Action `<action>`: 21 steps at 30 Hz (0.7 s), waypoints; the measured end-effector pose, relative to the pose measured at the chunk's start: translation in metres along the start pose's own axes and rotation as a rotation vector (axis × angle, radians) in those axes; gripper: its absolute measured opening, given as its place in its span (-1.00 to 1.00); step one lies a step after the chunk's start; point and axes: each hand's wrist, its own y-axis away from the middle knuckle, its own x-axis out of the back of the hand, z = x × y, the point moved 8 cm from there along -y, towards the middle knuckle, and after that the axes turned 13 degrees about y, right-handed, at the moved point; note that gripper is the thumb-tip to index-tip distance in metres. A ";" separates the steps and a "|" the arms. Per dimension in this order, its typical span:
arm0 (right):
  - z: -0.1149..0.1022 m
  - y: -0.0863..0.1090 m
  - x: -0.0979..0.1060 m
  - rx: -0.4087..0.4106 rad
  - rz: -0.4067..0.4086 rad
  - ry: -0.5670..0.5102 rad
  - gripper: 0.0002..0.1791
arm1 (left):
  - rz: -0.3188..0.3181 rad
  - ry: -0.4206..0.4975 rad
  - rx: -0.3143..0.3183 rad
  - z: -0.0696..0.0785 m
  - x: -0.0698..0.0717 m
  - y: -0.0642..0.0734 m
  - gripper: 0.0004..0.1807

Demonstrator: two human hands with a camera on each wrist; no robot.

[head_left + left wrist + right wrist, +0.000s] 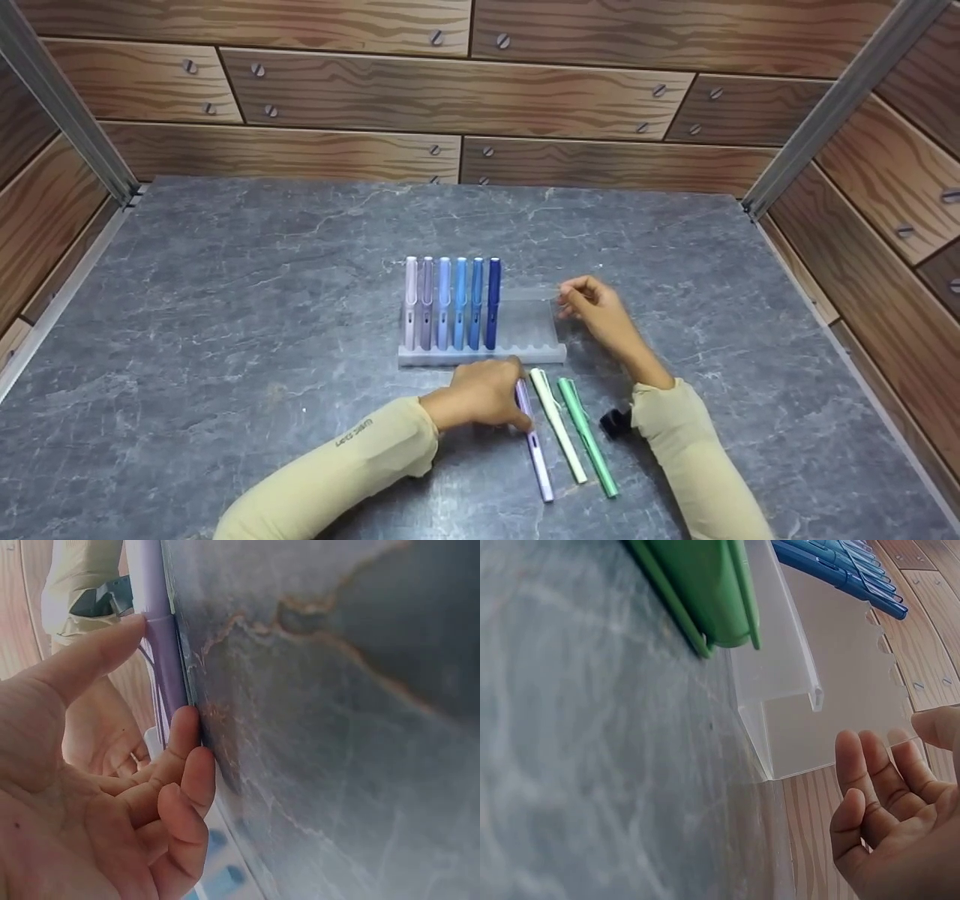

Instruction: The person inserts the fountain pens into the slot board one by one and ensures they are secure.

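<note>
At the left hand's grip: the left hand (484, 391) holds the capped lilac pen (534, 444) in a light pinch; the thumb touches the cap on one side, a fingertip touches nearer to its top, and the other fingers are loosely bent.
Lilac pen: it lies on the marbled grey tabletop (225, 300), and its paler barrel points from the grip toward the person.
Pale green pen: just to the right of the grip, this pale green pen (559, 426) lies on the tabletop.
Green pen: one place farther right from the grip, the green pen (588, 439) lies with its clip visible.
Clear pen rack: just beyond the grip stands the clear pen rack (480, 359).
Six capped pens: beyond the grip, mostly to its left, six capped pens (460, 292) stand side by side in the rack, from pale pink to dark blue.
Right hand: beyond and right of the grip, the right hand (604, 315) pinches the rack's panel at its corner, thumb and fingertips almost together.
</note>
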 end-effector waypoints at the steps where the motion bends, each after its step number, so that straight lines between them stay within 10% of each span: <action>1: 0.000 0.000 0.000 0.002 -0.002 -0.001 -0.67 | -0.003 0.004 -0.001 0.000 0.000 0.000 -0.46; 21: -0.001 0.001 0.000 -0.014 -0.011 -0.004 -0.65 | -0.029 0.149 0.005 -0.004 -0.006 -0.003 -0.32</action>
